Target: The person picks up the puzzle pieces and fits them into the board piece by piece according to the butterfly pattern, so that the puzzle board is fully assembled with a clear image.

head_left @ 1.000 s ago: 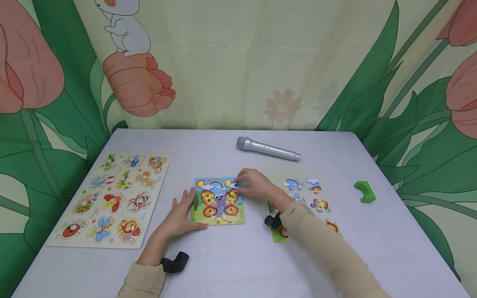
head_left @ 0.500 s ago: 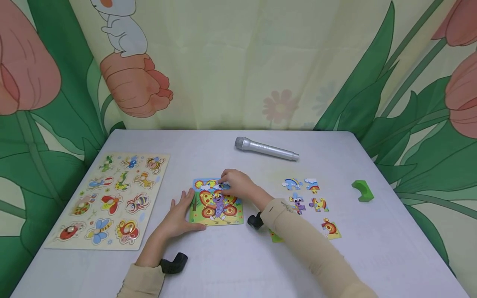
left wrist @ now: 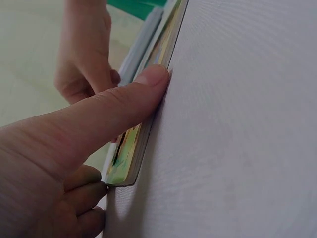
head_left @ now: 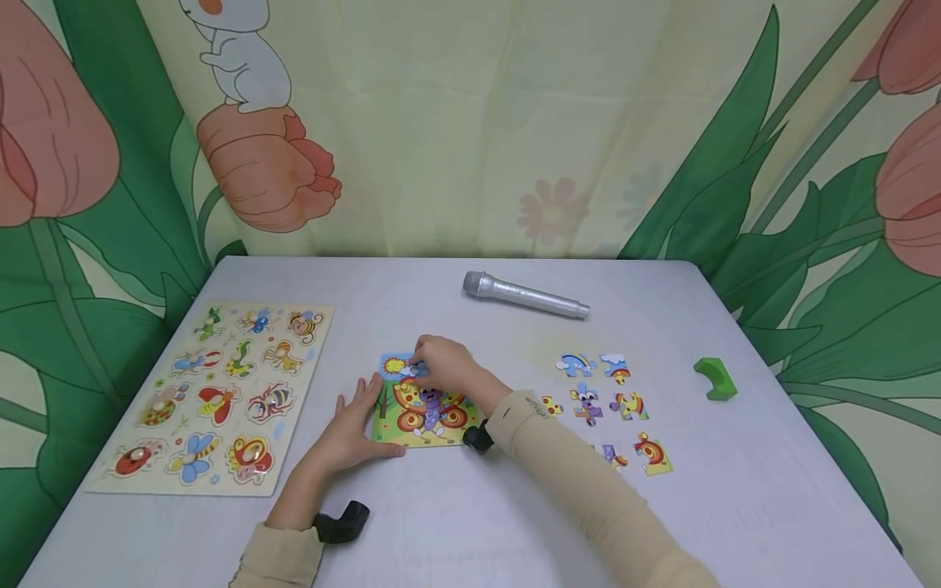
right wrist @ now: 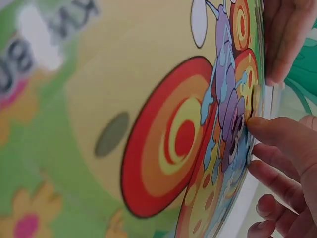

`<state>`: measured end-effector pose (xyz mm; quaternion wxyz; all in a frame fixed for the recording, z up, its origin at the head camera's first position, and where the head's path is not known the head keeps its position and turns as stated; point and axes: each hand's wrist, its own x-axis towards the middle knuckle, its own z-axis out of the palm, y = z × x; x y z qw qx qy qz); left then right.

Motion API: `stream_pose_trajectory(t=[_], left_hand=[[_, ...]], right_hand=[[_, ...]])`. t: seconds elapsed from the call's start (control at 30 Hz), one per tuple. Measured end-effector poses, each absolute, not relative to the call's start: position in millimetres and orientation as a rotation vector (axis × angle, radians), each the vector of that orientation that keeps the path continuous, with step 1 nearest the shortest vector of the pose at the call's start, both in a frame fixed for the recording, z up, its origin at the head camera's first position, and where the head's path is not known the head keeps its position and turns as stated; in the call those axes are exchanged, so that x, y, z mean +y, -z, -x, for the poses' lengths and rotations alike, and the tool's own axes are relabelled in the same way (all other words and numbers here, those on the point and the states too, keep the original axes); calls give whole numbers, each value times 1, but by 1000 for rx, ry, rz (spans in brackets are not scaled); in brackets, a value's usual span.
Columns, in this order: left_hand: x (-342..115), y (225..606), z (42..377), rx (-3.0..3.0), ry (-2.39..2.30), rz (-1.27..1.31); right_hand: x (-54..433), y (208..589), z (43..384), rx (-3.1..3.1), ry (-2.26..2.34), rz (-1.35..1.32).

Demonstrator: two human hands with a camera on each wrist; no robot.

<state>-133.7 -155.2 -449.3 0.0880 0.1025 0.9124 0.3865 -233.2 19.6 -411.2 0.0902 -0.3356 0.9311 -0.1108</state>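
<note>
A small square butterfly puzzle board (head_left: 387,425) lies flat on the white table in the head view. My left hand (head_left: 353,433) rests against it at the lower left corner, fingers along the left side and thumb (left wrist: 121,106) on the front edge. Over the upper part of the board, my right hand (head_left: 452,367) pinches a small bluish puzzle piece (head_left: 421,370) between thumb and fingers, mostly hidden by them. In the right wrist view, the thumb (right wrist: 277,134) and fingertips are right at the board's printed surface, by the butterfly's head.
Several loose puzzle pieces (head_left: 653,453) lie in rows to the right, some hidden behind the right sleeve (head_left: 573,474). A silver microphone (head_left: 525,296) lies at the back, a green curved block (head_left: 715,379) at far right. A larger insect puzzle board (head_left: 220,482) is at left.
My right hand has moved left across the board's top with the piece, from the right corner toward the left. More loose pieces show behind the sleeve. The left hand stays put.
</note>
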Motion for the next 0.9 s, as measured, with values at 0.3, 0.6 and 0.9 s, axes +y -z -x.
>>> stream_pose_trajectory(t=[0.3, 0.6, 0.9], left_hand=[[-155, 450, 133, 2721, -1170, -316], [-155, 451, 132, 2733, -1194, -337], [-156, 451, 131, 2739, -1162, -331]], right_hand=[[10, 414, 234, 2773, 315, 993], [12, 415, 233, 2739, 452, 822], [16, 416, 233, 2684, 584, 811]])
